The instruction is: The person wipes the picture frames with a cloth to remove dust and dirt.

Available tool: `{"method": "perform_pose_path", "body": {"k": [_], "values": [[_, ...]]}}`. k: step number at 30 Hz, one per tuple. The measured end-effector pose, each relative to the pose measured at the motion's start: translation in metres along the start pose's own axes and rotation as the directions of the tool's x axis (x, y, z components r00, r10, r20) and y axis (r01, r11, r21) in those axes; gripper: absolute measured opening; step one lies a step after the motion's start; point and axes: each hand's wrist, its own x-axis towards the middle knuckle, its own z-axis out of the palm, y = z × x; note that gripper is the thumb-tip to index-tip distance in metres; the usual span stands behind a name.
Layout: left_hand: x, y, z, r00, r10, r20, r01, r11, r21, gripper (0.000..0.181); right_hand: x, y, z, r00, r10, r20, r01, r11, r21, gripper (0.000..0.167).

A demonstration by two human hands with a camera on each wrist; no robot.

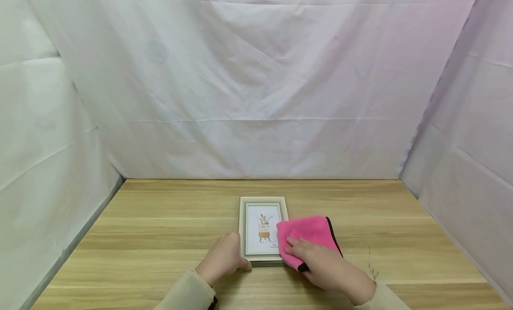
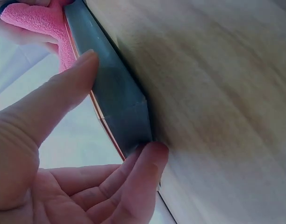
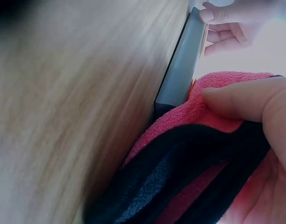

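From where I stand: picture frame [image 1: 260, 225] flat on table [image 1: 172, 230], picture up. Left hand [image 1: 224, 255] grips frame's near left corner, thumb on near edge, likely so it won't slide. Right hand [image 1: 322, 263] grips folded pink cloth [image 1: 310, 230] overlapping frame's right side; 2 hands probably balance press and hold.

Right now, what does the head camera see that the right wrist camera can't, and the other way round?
Only the head view shows the plant drawing inside the picture frame.

Only the right wrist view shows a blue-grey patch tucked between the black edges of the pink cloth.

Both show the frame, the pink cloth, the wooden table, the left fingers at the frame and the right fingers on the cloth.
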Motion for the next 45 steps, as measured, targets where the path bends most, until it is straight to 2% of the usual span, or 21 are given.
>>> {"method": "perform_pose_path", "body": {"k": [10,16,23,31,45], "values": [[0.000,-0.002,0.001,1.000,-0.012,-0.002,0.012,1.000,0.011,0.044,-0.009,-0.005,-0.003,1.000,-0.016,0.015,0.016,1.000,0.019,0.052],[0.000,-0.003,0.000,1.000,0.020,-0.008,-0.020,0.999,0.050,0.044,-0.011,-0.005,-0.002,1.000,-0.019,0.012,0.019,0.999,0.029,0.052],[-0.002,-0.004,-0.001,0.998,0.058,-0.011,-0.057,0.996,0.069,0.043,-0.005,-0.003,-0.003,1.000,-0.012,0.002,0.012,0.999,0.041,0.046],[-0.001,-0.006,-0.001,0.999,0.047,0.018,-0.048,0.998,0.048,0.041,0.005,0.003,-0.001,1.000,-0.002,-0.022,0.003,1.000,0.027,0.040],[0.000,-0.007,-0.002,0.998,0.055,0.036,-0.057,0.998,0.030,0.039,0.018,0.010,0.001,0.999,0.041,-0.030,-0.040,0.999,0.026,0.044]]}}
